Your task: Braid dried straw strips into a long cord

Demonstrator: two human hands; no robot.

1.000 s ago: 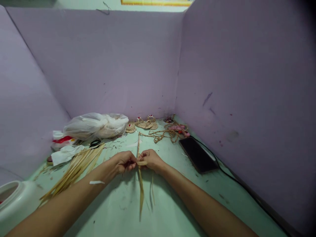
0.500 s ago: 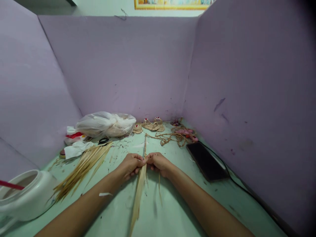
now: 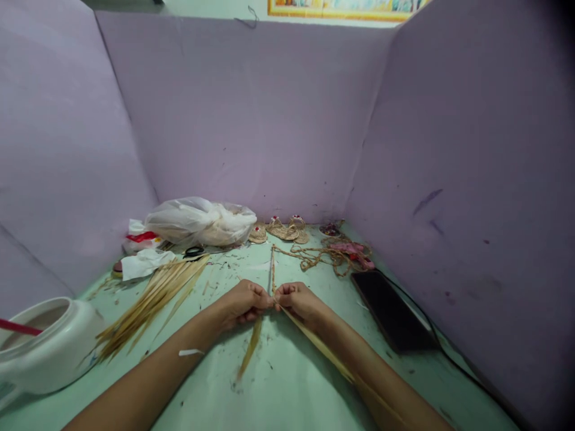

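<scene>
My left hand (image 3: 248, 303) and my right hand (image 3: 297, 301) meet fingertip to fingertip at the near end of a twisted cord (image 3: 272, 270). Both are closed in a pinch on dry leaf strips. One long pale strip (image 3: 321, 347) slants from my right fingers down along the right forearm. Below my left hand hangs a shorter strip (image 3: 250, 352). From my fingers the cord runs straight away over the table, then bends right into a loose tangle of cord (image 3: 309, 259). My fingers hide the exact joint between strips and cord.
Dry leaf strips (image 3: 155, 305) lie left, near scissors (image 3: 194, 252) and white tissue (image 3: 146, 264). A white pot (image 3: 67, 353) stands front left. At the back are a plastic bag (image 3: 197, 221) and small woven sandals (image 3: 285, 230). A phone (image 3: 393, 311) and black cable (image 3: 431, 326) lie right.
The long pale strip has swung from hanging between my hands to the right, along my right forearm. A shorter strip now shows below my left hand. The view has shifted slightly.
</scene>
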